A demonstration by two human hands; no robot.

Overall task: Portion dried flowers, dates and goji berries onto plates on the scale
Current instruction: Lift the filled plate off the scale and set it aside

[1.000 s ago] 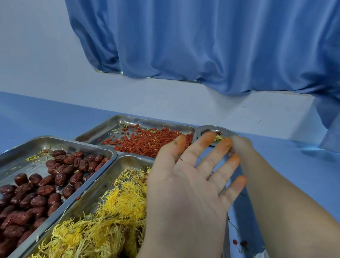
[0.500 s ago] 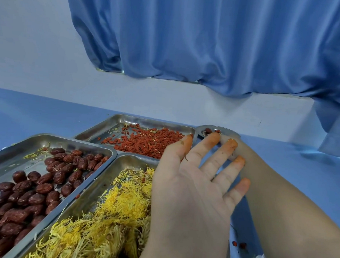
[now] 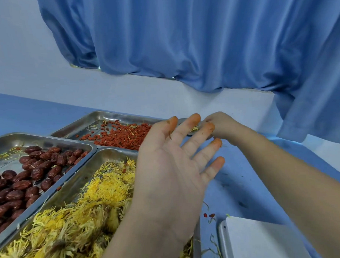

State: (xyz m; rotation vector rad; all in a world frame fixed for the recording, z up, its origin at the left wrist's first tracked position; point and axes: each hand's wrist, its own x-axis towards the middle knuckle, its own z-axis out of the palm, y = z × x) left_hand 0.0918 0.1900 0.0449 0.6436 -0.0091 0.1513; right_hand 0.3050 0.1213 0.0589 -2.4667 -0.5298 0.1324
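Note:
My left hand (image 3: 173, 168) hovers open over the right end of the dried yellow flowers (image 3: 95, 203) in the near steel tray (image 3: 81, 175). Its palm faces me and the spread fingertips are stained orange. Red dates (image 3: 26, 177) fill the tray on the left. Goji berries (image 3: 124, 135) lie in the far tray. My right hand (image 3: 221, 125) reaches past my left fingers, curled on the rim of a small round steel plate (image 3: 194, 128) beside the goji tray. Most of the plate is hidden. The white scale (image 3: 267, 248) sits at the bottom right with nothing on it.
The blue table (image 3: 240, 182) carries stray goji berries (image 3: 208, 215) and flower strands near the scale. A white wall and a blue curtain (image 3: 188, 42) rise right behind the trays. My right forearm crosses above the table between the scale and the plate.
The view has tilted down a little and the scale has come into sight. My left hand stays open over the flowers. My right hand stays at the small plate.

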